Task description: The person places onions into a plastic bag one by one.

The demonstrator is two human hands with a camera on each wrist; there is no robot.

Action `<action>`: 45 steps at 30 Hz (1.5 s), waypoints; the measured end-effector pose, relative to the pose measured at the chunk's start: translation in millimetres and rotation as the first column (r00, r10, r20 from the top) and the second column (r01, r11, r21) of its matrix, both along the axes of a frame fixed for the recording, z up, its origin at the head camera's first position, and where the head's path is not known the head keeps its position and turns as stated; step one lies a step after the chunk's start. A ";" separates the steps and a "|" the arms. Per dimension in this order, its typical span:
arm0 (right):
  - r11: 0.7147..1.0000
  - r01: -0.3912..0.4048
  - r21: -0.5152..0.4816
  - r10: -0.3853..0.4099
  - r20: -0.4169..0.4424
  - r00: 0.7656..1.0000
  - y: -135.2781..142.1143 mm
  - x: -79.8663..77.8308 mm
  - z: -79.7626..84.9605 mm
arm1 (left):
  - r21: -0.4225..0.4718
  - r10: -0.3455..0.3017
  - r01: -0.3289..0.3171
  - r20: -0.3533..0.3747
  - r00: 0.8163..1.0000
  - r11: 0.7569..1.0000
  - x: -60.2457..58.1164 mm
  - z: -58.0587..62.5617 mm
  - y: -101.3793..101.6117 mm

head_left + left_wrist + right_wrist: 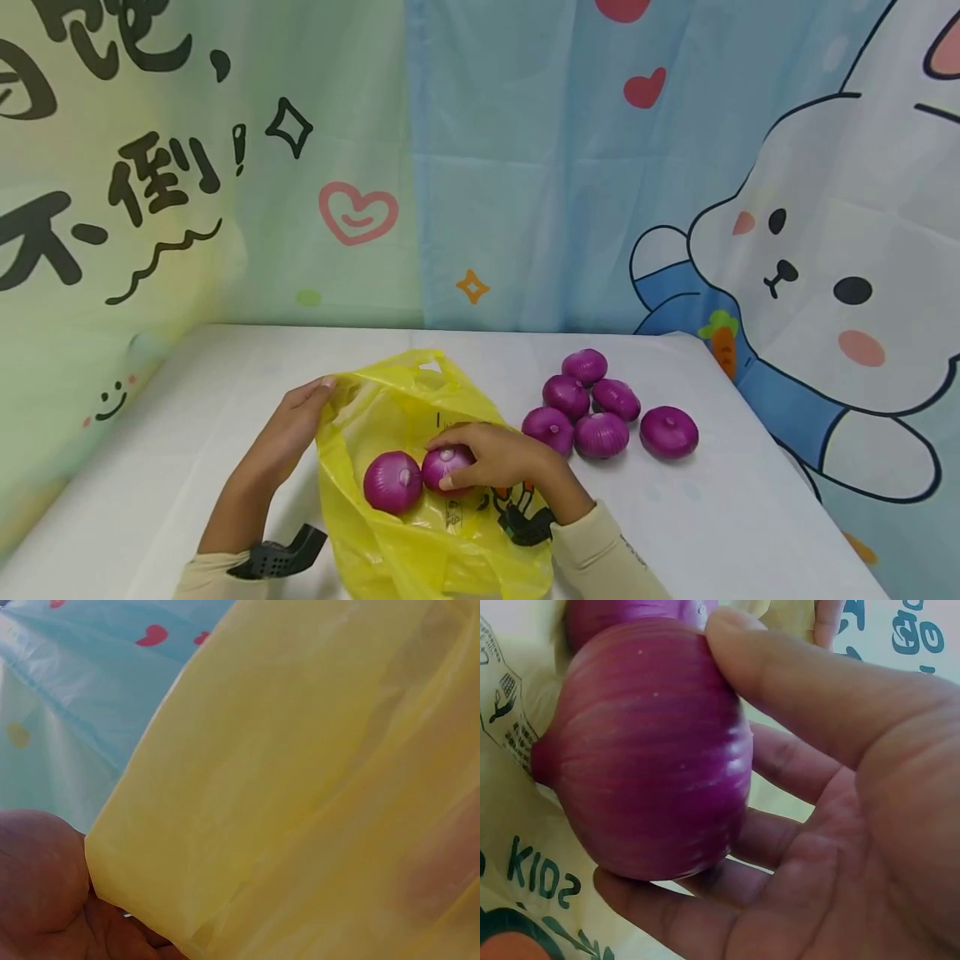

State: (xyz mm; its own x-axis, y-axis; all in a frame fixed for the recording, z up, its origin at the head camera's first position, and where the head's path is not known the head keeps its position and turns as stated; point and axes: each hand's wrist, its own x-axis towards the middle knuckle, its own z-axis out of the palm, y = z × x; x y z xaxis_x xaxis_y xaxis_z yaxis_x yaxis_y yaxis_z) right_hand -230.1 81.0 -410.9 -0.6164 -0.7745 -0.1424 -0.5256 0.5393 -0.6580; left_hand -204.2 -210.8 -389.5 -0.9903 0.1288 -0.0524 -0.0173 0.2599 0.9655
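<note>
A yellow plastic bag [390, 550] lies spread on the white table, its mouth held up at the far left by my left hand [294, 429]. In the left wrist view the bag's film [247, 765] fills most of the picture, its edge at the thumb. My right hand [495, 457] grips a purple onion [442, 467] at the bag, thumb on one side and fingers curled round the other; the right wrist view shows this onion [652, 750] up close. Another onion [392, 483] sits just left of it, against the yellow film.
To the right of the bag, several purple onions [602, 435] lie grouped on the white table [720, 517], with one onion [669, 432] at the group's right side. A printed cloth backdrop [510, 233] hangs behind the table's far edge.
</note>
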 end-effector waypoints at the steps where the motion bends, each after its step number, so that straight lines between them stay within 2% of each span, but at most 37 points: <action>1: 1.000 0.006 -0.006 -0.006 0.012 1.000 -0.2 -0.1 -0.7 | 0.001 -0.001 0.001 -0.001 1.000 1.000 0.1 0.3 0.2; 6: 0.999 0.020 -0.039 -0.018 0.057 0.998 -1.8 -1.5 -5.2 | 0.006 -0.003 0.003 0.001 1.000 1.000 -0.2 0.5 0.2; 14: 1.000 -0.007 0.016 0.006 0.100 0.995 -3.3 -3.0 -6.1 | 0.015 0.004 -0.004 0.003 1.000 1.000 0.4 -0.7 -0.8; 24: 0.999 -0.017 0.050 0.016 0.018 1.000 -2.2 -2.1 -3.2 | 0.013 0.012 -0.012 -0.004 1.000 1.000 -0.8 -2.6 -1.6; 34: 0.999 -0.040 0.013 0.040 0.028 0.999 5.2 0.1 6.4 | 0.012 0.010 -0.010 -0.010 1.000 1.000 -1.0 -2.0 -0.9; 45: 0.996 -0.070 -0.057 0.075 0.087 0.993 18.0 2.8 18.5 | 0.004 0.009 -0.009 -0.013 1.000 1.000 -1.0 -1.9 -0.8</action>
State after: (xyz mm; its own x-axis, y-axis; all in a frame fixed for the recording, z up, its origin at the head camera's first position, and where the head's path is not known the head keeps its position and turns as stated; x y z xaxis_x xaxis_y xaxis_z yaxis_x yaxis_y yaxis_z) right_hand -227.3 98.9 -392.4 -0.5451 -0.8246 -0.1512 -0.4999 0.4645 -0.7310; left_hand -205.2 -211.6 -391.4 -0.9920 0.1199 -0.0394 -0.0074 0.2561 0.9666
